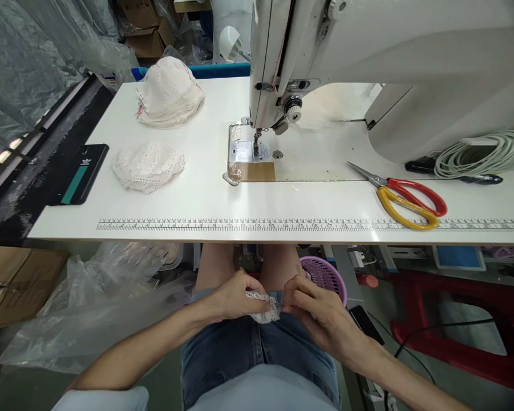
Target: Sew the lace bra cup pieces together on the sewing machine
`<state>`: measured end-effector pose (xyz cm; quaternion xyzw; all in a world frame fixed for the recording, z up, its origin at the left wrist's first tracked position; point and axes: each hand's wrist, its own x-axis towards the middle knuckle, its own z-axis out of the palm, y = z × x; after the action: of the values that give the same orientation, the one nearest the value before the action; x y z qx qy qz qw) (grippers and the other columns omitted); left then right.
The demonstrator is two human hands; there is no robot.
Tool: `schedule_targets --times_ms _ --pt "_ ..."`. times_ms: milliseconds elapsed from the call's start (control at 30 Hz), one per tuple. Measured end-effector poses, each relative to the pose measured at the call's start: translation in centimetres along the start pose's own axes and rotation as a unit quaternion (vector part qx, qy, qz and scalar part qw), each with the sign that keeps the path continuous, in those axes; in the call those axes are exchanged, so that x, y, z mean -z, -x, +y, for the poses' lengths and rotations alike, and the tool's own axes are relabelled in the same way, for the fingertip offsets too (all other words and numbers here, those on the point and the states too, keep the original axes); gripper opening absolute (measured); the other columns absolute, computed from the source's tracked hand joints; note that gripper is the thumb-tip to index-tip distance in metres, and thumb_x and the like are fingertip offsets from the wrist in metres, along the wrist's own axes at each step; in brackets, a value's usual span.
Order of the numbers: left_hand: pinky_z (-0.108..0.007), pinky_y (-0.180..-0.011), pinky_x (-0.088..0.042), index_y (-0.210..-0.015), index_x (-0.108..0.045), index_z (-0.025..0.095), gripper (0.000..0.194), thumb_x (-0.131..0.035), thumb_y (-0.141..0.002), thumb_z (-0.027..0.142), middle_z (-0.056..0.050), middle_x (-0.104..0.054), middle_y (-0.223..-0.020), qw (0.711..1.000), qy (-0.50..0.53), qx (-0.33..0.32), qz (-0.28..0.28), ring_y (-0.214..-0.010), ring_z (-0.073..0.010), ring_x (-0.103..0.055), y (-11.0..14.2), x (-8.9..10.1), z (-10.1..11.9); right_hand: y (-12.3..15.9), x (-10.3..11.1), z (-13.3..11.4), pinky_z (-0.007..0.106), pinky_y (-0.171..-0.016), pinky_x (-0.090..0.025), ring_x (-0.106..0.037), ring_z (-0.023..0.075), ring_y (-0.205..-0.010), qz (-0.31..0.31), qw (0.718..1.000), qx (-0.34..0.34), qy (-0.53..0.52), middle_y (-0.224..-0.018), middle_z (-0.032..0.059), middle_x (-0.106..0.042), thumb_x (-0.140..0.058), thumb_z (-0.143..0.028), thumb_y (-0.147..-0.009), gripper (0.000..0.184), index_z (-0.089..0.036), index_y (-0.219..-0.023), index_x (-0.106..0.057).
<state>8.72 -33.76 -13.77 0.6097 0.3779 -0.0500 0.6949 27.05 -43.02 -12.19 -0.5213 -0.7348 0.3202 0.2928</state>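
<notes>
Over my lap, below the table edge, my left hand is closed around a small piece of white lace fabric. Close beside it, my right hand has its fingers pinched together at the right side of the lace; what sits between those fingertips is too small to make out. On the table lie a flat stack of white lace pieces and, behind it, a mound of cream fabric pieces with loose thread ends. The sewing machine stands above, its presser foot over the metal plate.
Red-and-yellow-handled scissors lie right of the needle area. A coiled pale cord rests farther right. A dark phone-like case is at the left edge. Below are a purple basket, a red stool and a cardboard box.
</notes>
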Motion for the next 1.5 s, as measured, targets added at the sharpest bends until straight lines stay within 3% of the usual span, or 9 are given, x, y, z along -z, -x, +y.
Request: schedule_targets --times_ms 200,333,467,600,800,967,1133,1267,1500 --pt "-0.019 -0.05 -0.028 -0.065 -0.067 0.009 0.016 -0.066 -0.064 0.025 0.003 -0.048 -0.054 0.999 -0.034 -0.018 -0.022 -0.056 -0.009 -0.041 0.1 0.1 1.0 -0.9 -0.3 -0.3 0.023 -0.061 -0.042 -0.054 0.0129 -0.07 -0.019 0.979 0.017 -0.201 -0.078 0.0037 -0.056 -0.037 -0.017 -0.095 0.02 -0.02 -0.079 -0.048" --pt "-0.019 -0.047 -0.025 -0.062 -0.065 0.009 0.016 -0.064 -0.066 0.025 0.004 -0.044 -0.052 0.998 -0.059 -0.01 -0.026 -0.054 -0.0077 -0.038 0.0 0.2 1.0 -0.8 -0.7 0.0 0.023 -0.05 -0.029 -0.043 0.012 -0.053 -0.028 0.998 0.054 -0.02 -0.065 0.0005 -0.05 -0.032 -0.003 -0.083 0.024 -0.019 -0.075 -0.048" --pt "-0.02 -0.047 -0.025 -0.056 -0.06 0.01 0.019 -0.068 -0.06 0.027 0.005 -0.043 -0.05 0.998 0.023 0.022 -0.063 -0.051 -0.0073 -0.037 -0.4 -0.4 1.4 0.1 -1.5 1.4 0.027 -0.051 -0.023 -0.039 0.0133 -0.05 -0.028 0.976 0.105 0.191 -0.063 0.0013 -0.051 -0.033 0.002 -0.073 0.028 -0.018 -0.072 -0.053" --pt "-0.021 -0.05 -0.033 -0.059 -0.064 0.01 0.023 -0.074 -0.056 0.03 0.0 -0.055 -0.054 0.987 0.12 0.06 -0.087 -0.053 -0.0101 -0.046 0.2 -0.3 2.7 3.2 -0.9 6.0 0.025 -0.051 -0.027 -0.053 0.015 -0.058 -0.093 0.949 -0.047 0.296 -0.072 0.0015 -0.062 -0.041 0.003 -0.062 0.035 -0.02 -0.08 -0.059" --pt "-0.021 -0.053 -0.034 -0.065 -0.068 0.008 0.024 -0.073 -0.061 0.031 -0.003 -0.06 -0.06 0.993 0.108 0.034 -0.026 -0.056 -0.0104 -0.048 -0.2 0.6 2.6 9.3 1.7 12.3 0.024 -0.048 -0.033 -0.057 0.0162 -0.049 -0.055 0.925 -0.178 0.332 -0.057 0.0055 -0.064 -0.045 -0.001 -0.07 0.027 -0.02 -0.074 -0.065" --pt "-0.02 -0.051 -0.032 -0.065 -0.068 0.008 0.025 -0.074 -0.061 0.032 -0.003 -0.059 -0.06 0.994 0.106 0.029 -0.01 -0.056 -0.0096 -0.046 -1.2 0.0 1.9 5.9 1.3 8.8 0.024 -0.05 -0.038 -0.059 0.018 -0.057 -0.035 0.941 -0.186 0.281 -0.059 0.0038 -0.062 -0.041 -0.03 -0.093 0.027 -0.02 -0.08 -0.063" --pt "-0.02 -0.053 -0.032 -0.064 -0.067 0.009 0.027 -0.074 -0.061 0.035 0.0 -0.056 -0.058 0.993 0.117 0.026 0.003 -0.055 -0.0086 -0.045 -0.8 -0.1 1.8 0.8 1.2 3.2 0.025 -0.061 -0.045 -0.058 0.017 -0.078 0.002 0.992 -0.11 -0.056 -0.088 0.0049 -0.061 -0.045 -0.041 -0.093 0.023 -0.021 -0.099 -0.056" --pt "-0.021 -0.053 -0.031 -0.066 -0.066 0.009 0.031 -0.075 -0.058 0.038 0.001 -0.053 -0.056 0.991 0.124 0.045 0.018 -0.054 -0.0087 -0.043 -0.5 -0.2 1.7 0.5 0.9 1.7 0.027 -0.064 -0.042 -0.053 0.0173 -0.079 0.061 0.996 -0.047 -0.042 -0.088 0.0052 -0.055 -0.051 -0.033 -0.092 0.014 -0.02 -0.097 -0.052" --pt "-0.022 -0.053 -0.027 -0.063 -0.065 0.009 0.027 -0.072 -0.061 0.035 0.002 -0.048 -0.053 0.994 0.104 0.016 0.009 -0.055 -0.0086 -0.038 -0.4 -0.6 1.8 0.1 0.1 0.8 0.026 -0.06 -0.036 -0.048 0.0144 -0.07 0.044 0.999 0.002 0.011 -0.078 0.0028 -0.051 -0.043 -0.02 -0.094 0.012 -0.018 -0.085 -0.05"
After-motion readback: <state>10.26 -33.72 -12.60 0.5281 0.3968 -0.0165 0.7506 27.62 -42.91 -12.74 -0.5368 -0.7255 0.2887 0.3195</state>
